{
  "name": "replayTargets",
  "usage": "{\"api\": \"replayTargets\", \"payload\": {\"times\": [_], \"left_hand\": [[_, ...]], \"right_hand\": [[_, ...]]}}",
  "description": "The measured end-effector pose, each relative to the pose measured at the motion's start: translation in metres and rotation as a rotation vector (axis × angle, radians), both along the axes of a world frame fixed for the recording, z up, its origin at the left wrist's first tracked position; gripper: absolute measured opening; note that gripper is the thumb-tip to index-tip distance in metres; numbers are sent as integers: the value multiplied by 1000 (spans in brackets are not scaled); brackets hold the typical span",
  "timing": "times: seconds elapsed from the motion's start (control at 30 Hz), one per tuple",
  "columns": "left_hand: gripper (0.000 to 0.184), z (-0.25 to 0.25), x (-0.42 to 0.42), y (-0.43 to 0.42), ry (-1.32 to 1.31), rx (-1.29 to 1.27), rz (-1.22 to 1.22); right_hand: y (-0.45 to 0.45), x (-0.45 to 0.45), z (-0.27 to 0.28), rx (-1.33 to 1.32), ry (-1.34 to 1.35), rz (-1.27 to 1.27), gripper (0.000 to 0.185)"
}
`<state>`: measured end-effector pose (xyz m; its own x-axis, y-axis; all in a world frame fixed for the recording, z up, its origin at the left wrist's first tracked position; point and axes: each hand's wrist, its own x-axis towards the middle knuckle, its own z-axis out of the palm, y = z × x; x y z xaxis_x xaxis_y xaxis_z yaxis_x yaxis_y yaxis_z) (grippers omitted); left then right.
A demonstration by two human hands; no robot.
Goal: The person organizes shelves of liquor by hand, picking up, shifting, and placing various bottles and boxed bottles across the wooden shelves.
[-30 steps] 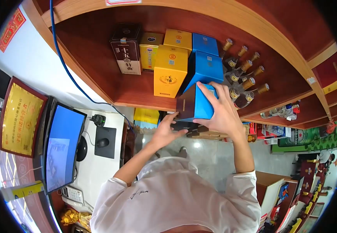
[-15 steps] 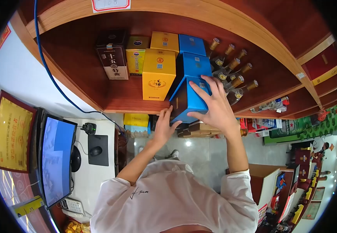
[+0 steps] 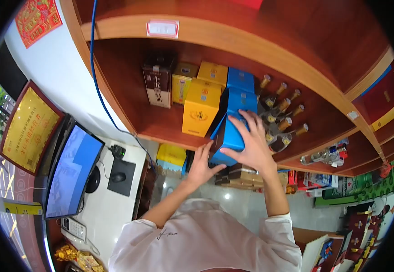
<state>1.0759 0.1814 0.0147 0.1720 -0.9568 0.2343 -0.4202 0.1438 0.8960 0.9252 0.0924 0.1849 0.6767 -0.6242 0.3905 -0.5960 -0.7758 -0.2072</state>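
Note:
A blue box (image 3: 229,136) stands at the front edge of the wooden shelf, in a row with other blue boxes (image 3: 242,100) behind it. My right hand (image 3: 253,147) lies over its top and right side, thumb and fingers spread around it. At the box's lower left, my left hand (image 3: 201,167) touches the side with its fingertips, thumb apart. To the left are a yellow box (image 3: 201,109), a yellow-green box (image 3: 181,86) and a dark and white box (image 3: 158,86). Several clear bottles (image 3: 281,140) stand on the right.
A blue cable (image 3: 98,86) hangs down past the shelf's left end. On the white desk (image 3: 102,213) at left are a monitor (image 3: 72,172), a mouse (image 3: 119,177) and a telephone (image 3: 73,229). Cartons (image 3: 242,177) lie below the shelf.
The front blue box has moved back against the blue box behind it, with both hands around it. The camera view has shifted, so the shelf appears lower.

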Motion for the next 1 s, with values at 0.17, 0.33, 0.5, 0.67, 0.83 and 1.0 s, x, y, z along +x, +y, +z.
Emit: {"api": "replayTargets", "payload": {"times": [0.17,0.33,0.5,0.67,0.83,1.0], "left_hand": [[116,-6,-20,-23,-26,-153,64],[116,-27,-17,-34,-46,-188,56],[115,-40,-18,-34,-5,-163,56],[114,-36,-12,-31,42,-117,14],[114,-39,1,-31,49,-117,-45],[112,-43,5,-33,47,-83,-86]], "right_hand": [[-1,-3,-4,3,-41,-10,83],[5,-3,19,-76,-30,-29,81],[8,75,84,-137,-5,243,67],[-78,208,68,13,218,177,88],[-118,289,52,99,483,17,100],[-112,286,27,29,384,144,87]]}}
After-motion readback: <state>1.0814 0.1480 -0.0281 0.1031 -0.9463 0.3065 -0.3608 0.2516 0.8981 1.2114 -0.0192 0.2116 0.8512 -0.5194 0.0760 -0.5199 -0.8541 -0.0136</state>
